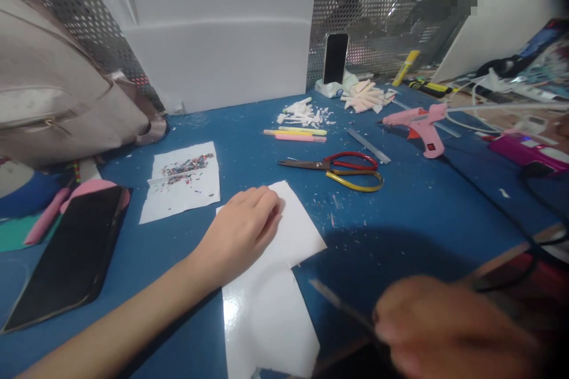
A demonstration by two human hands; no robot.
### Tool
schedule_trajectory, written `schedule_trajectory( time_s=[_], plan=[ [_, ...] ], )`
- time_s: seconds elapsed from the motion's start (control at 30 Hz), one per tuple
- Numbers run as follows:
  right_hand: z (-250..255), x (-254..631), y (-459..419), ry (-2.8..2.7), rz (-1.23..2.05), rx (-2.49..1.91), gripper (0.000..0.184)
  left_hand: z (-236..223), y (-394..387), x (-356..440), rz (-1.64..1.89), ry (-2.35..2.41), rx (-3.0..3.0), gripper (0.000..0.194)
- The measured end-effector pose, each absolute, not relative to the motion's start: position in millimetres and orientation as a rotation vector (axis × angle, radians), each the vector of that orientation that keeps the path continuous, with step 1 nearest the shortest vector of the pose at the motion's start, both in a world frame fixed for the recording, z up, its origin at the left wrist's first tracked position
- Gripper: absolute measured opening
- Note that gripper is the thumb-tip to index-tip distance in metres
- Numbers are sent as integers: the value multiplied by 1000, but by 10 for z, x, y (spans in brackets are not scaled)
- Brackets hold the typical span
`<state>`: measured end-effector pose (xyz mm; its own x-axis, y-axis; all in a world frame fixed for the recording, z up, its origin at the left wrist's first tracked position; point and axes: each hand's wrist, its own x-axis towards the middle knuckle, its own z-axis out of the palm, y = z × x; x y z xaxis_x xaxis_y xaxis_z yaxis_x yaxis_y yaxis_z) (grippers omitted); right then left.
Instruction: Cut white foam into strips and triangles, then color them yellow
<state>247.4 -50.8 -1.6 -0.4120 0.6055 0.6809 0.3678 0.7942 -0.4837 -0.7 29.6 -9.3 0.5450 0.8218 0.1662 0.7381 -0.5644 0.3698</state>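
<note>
My left hand [246,228] rests on a glossy white sheet of paper [271,314], its fingers curled together and pressing on the upper part. A cut or step shows in the sheet's right edge. At the lower right, my right hand [444,325] is blurred by motion. It is closed on a thin tool with a pale, blade-like tip [326,293], which points toward the paper's right edge. The tool's exact kind cannot be made out. Beyond the paper lie scissors [324,164] with one red and one yellow handle, blades slightly apart.
White paper with coloured bits [184,174] lies left, near a black phone [66,254] and a bag [57,77]. Farther back are pastel sticks [300,137], white scraps [302,112], an upright phone [335,59] and a ruler-like strip [368,145]. A pink glue gun [429,127] trails a cable right.
</note>
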Motion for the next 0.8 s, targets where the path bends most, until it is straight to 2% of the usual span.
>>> schedule_trajectory(
  time_s=[0.07, 0.17, 0.2, 0.27, 0.43, 0.8],
  plan=[
    [144, 2569, -276, -1854, 510, -694, 15, -87, 290, -17, 483, 1286, 2512, 13],
    [344, 2610, 181, -1879, 1270, -711, 17, -88, 285, -40, 505, 1261, 2491, 15],
    [382, 2601, 323, -1858, 1434, -676, 20, -90, 283, -49, 513, 1256, 2485, 15],
    [407, 2555, 550, -1867, 1620, -686, 21, -97, 280, -64, 528, 1250, 2475, 13],
    [309, 2407, 800, -2015, 1759, -637, 16, -103, 276, -69, 539, 1242, 2447, 11],
    [264, 2357, 899, -2154, 1745, -565, 18, -113, 301, -78, 537, 1243, 2439, 10]
  ],
)
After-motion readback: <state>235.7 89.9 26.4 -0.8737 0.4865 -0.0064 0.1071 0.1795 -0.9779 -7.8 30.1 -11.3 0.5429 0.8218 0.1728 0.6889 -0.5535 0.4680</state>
